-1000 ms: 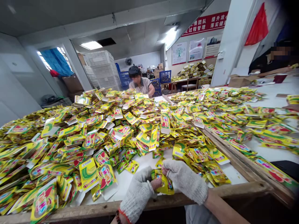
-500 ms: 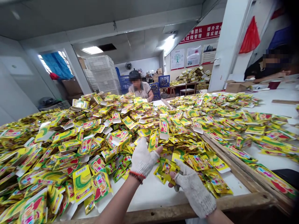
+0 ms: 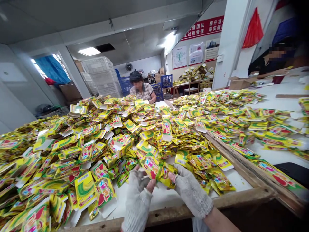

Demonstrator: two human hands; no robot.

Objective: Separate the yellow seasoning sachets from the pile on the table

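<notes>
Both my hands wear grey knit fingerless gloves, near the front edge of the table. My left hand pinches a flat yellow carton with red print, held up in front of the pile. My right hand is closed on a small bunch of yellow sachets right beside that carton. The two hands are close together, and the carton and sachets touch. Behind them a big heap of yellow sachets and cartons covers the white table.
A wooden rail splits this table from another one to the right, also strewn with sachets. A person sits at the far end, another person at the far right. White crates and blue crates stand behind.
My left hand reached out into the pile, then came back towards me holding a yellow carton. My right hand kept the sachets and now meets the left hand.
</notes>
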